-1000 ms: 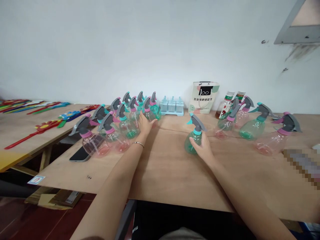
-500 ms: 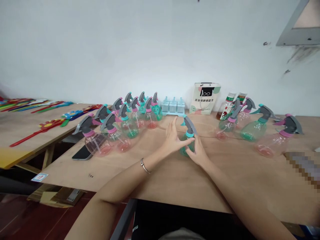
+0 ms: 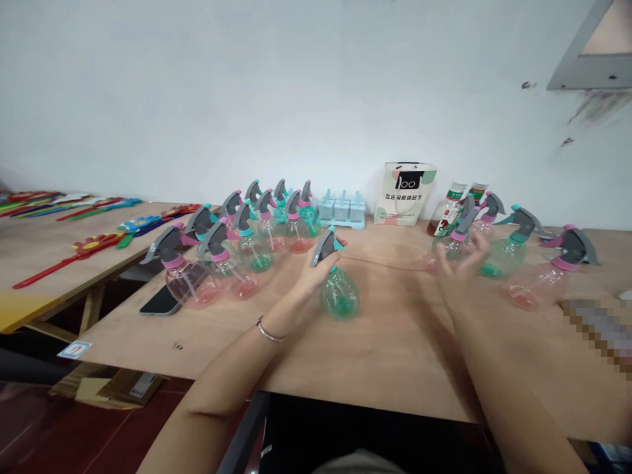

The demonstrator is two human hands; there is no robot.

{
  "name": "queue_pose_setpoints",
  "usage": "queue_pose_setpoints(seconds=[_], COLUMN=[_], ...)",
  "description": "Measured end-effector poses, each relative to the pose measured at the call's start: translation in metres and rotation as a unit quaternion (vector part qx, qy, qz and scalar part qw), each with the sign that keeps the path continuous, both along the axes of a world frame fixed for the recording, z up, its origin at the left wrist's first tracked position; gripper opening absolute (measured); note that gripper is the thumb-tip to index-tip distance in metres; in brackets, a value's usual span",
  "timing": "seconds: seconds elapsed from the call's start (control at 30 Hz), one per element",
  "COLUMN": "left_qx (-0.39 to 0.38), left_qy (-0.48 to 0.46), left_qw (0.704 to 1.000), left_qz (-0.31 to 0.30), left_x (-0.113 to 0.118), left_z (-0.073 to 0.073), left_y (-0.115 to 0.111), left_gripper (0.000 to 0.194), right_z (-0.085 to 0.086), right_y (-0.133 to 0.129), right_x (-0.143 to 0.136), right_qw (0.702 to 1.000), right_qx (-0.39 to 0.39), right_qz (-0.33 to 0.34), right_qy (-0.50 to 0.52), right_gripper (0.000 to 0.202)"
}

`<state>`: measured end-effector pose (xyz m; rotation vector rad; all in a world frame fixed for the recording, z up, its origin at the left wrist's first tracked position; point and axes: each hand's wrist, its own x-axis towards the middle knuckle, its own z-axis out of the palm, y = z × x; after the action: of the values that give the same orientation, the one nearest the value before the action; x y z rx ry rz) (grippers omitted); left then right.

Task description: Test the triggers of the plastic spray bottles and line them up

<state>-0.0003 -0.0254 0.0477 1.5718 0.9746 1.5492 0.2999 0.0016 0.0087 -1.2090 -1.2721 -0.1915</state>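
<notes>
My left hand (image 3: 316, 268) is closed round the neck of a green spray bottle (image 3: 340, 296), whose grey head and turquoise trigger stick out above the fingers. The bottle is near the middle of the table. To the right, my right hand (image 3: 460, 264) has its fingers apart, slightly blurred. It is in front of a pink spray bottle (image 3: 460, 224) and partly hides it; whether it touches that bottle I cannot tell. A green spray bottle (image 3: 506, 253) and another pink spray bottle (image 3: 536, 283) stand further right.
Several pink and green spray bottles (image 3: 231, 273) stand on the left of the wooden table (image 3: 385, 368), beside a phone (image 3: 160, 303). Along the wall are a pale blue popsicle mould (image 3: 342, 210), a paper bag (image 3: 405, 194) and labelled glass bottles (image 3: 449, 207). Colourful hand-shaped clappers (image 3: 93, 245) lie on another table.
The green spray bottle has moved left, turned so its trigger points right, and is now in my left hand alone. My right hand has left it and moved right to the other bottles.
</notes>
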Motion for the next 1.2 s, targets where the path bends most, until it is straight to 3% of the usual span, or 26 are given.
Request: queue_pose_setpoints(seconds=[0.03,0.1,0.2,0.27,0.37,0.5,0.67,0.87,1.0,1.2], left_qx=[-0.003,-0.011,-0.023,-0.037,-0.071,-0.090,-0.088,-0.079,-0.078,-0.074], left_qy=[-0.007,-0.028,-0.070,-0.107,-0.162,-0.183,-0.193,-0.191,-0.183,-0.165], left_qw=[1.000,0.999,0.996,0.991,0.978,0.971,0.970,0.969,0.966,0.968], left_qz=[-0.006,-0.024,-0.054,-0.074,-0.107,-0.127,-0.117,-0.134,-0.164,-0.174], left_x=[-0.002,-0.006,-0.008,-0.008,-0.009,-0.011,-0.012,-0.016,-0.016,-0.013], left_z=[0.000,0.000,-0.001,-0.001,0.001,0.004,0.005,0.005,0.007,0.009], left_y=[0.000,0.002,0.004,0.004,0.002,-0.001,0.000,0.004,0.001,-0.005], left_gripper=[0.019,0.018,0.018,0.020,0.026,0.030,0.032,0.023,0.022,0.015], right_z=[-0.003,-0.014,-0.034,-0.045,-0.056,-0.062,-0.056,-0.047,-0.056,-0.064], right_y=[0.009,0.027,0.047,0.055,0.056,0.055,0.078,0.108,0.093,0.038], right_x=[0.018,0.048,0.073,0.072,0.051,0.010,-0.025,-0.053,-0.066,-0.069], right_qw=[0.997,0.991,0.985,0.985,0.990,0.995,0.992,0.972,0.965,0.949], right_qx=[0.017,-0.019,-0.101,-0.124,-0.130,-0.098,-0.118,-0.164,-0.164,-0.186], right_qz=[-0.069,-0.129,-0.122,-0.090,-0.032,0.024,0.053,0.159,0.188,0.250], right_qy=[0.012,0.026,0.074,0.082,0.049,0.002,0.007,0.044,0.081,0.048], right_gripper=[0.079,0.087,0.093,0.091,0.086,0.097,0.111,0.111,0.104,0.093])
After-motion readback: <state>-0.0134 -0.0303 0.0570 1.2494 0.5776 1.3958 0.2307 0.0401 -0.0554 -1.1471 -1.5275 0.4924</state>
